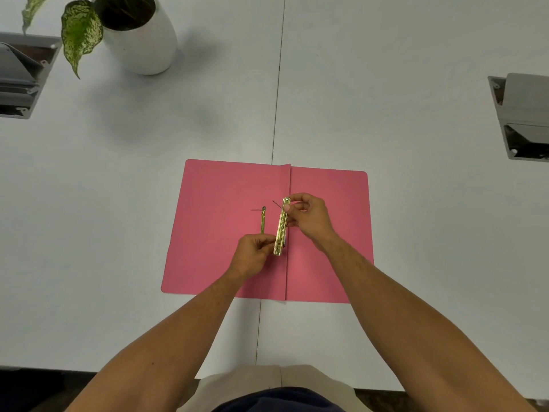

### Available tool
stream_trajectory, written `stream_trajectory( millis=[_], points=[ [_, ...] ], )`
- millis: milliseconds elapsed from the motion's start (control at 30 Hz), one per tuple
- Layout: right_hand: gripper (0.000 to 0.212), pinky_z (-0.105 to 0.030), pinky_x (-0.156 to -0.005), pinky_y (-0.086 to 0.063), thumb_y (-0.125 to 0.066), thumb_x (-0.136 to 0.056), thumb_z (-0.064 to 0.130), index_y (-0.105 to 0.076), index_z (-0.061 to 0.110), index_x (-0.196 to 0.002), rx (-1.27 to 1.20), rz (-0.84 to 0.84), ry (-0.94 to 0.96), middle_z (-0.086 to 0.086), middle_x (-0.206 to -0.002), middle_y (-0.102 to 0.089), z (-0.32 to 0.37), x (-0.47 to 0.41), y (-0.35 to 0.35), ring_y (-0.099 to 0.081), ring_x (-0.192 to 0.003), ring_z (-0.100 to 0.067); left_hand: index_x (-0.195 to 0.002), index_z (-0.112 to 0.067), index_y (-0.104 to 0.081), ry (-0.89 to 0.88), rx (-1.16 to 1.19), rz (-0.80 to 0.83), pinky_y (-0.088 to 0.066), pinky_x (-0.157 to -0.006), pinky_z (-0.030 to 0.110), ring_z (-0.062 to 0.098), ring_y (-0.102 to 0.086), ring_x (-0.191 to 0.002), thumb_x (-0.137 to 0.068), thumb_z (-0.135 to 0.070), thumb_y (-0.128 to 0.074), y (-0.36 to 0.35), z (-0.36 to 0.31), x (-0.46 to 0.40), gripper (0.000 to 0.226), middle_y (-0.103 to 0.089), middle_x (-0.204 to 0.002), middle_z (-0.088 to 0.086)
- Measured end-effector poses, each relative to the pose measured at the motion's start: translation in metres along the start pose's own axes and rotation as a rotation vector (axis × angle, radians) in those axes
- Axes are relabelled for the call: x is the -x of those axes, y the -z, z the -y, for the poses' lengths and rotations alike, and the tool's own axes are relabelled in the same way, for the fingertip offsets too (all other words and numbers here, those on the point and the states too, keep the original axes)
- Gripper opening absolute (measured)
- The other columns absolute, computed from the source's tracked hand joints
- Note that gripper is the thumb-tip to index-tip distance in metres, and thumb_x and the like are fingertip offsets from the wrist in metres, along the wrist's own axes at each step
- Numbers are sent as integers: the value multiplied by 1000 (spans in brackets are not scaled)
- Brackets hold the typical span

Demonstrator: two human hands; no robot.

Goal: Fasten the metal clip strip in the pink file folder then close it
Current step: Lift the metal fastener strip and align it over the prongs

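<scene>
Head view: pink file folder (225, 233) open on white table (118, 203)

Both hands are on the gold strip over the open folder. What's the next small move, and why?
Probably lower the gold strip flat onto the fold of the pink folder. The left hand pinches its near end and the right hand its far end, and it looks lifted and tilted. A thinner gold bar lies apart on the left flap, so the fastener is not yet closed.
</scene>
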State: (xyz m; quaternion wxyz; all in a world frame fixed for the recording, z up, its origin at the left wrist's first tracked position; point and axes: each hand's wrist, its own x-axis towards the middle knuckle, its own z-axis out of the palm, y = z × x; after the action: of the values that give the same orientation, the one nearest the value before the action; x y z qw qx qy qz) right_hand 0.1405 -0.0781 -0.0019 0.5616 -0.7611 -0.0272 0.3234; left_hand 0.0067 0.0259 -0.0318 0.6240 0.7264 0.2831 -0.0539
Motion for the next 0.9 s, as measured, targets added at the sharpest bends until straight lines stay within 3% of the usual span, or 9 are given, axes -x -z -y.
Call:
stream_trajectory(
  millis=[267, 533, 733, 900],
  points=[
    [20, -42, -71, -61, -66, -87, 2, -67, 5, -106, 57, -22, 52, -4, -76, -65, 6, 0, -2, -69, -74, -28, -99, 4, -73, 37, 38, 14, -56, -78, 20, 6, -67, -70, -86, 8, -62, -2, 2, -2, 17, -74, -90, 14],
    [21, -39, -67, -61, -68, -85, 3, -68, 4, -106, 110, -33, 92, 1, -71, -63, 9, -1, -6, -67, -66, -21, -101, 5, -72, 54, 34, 26, -56, -76, 15, 6, -67, -71, -86, 9, -61, -2, 2, -4, 19, -73, -91, 12],
    [20, -43, -68, -62, -69, -84, 2, -70, 6, -104, 133, -61, 94, 0, -71, -64, 7, -3, -3, -69, -69, -31, -102, 8, -71, 56, 66, 20, -56, -73, 15, 1, -68, -65, -86, 9, -61, -2, 4, -6, 18, -72, -90, 14],
    [19, -38, -65, -62, -69, -84, 2, -70, 7, -102, 152, -64, 119, 3, -69, -64, 8, -3, -7, -67, -64, -21, -100, 4, -73, 61, 38, 29, -57, -75, 19, 7, -67, -70, -86, 8, -61, -3, 5, -7, 18, -73, -88, 12]
  ],
)
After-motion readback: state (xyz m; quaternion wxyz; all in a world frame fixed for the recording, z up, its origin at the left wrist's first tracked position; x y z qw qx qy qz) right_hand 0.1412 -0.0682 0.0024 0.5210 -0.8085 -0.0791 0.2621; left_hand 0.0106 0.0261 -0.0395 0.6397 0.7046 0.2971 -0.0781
